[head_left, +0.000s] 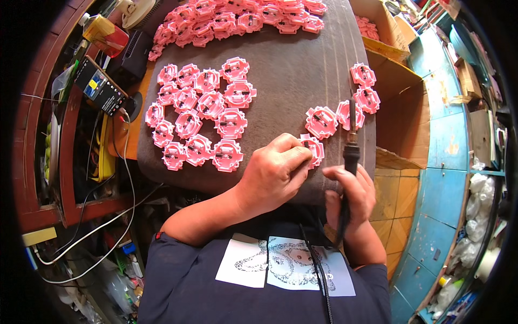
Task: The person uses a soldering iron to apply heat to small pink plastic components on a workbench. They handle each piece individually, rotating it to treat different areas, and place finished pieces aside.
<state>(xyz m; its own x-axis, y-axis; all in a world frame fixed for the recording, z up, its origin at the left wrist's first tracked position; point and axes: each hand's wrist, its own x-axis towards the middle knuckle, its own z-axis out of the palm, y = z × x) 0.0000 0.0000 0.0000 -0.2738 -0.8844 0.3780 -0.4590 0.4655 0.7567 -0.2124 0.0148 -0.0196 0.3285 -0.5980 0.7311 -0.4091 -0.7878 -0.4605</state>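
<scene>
My left hand (276, 166) is closed, with thumb and fingers pinched at the left edge of a pink plastic part (314, 150) with a dark piece in its middle. The fingertips are partly hidden. In my right hand (353, 193) is a soldering iron (352, 154), gripped by its black handle with the metal end pointing away from me. That end stands over or beside another pink part (345, 115); whether they touch I cannot tell. The iron's dark cord hangs down past my wrist.
Several pink parts (210, 105) lie in rows at left on the dark padded table (291, 70). A larger heap (224, 20) covers the far edge. Open cardboard boxes (402, 119) stand at right. A lit phone (100, 85) and a bottle (104, 35) are at far left, with white cables (131, 183) below.
</scene>
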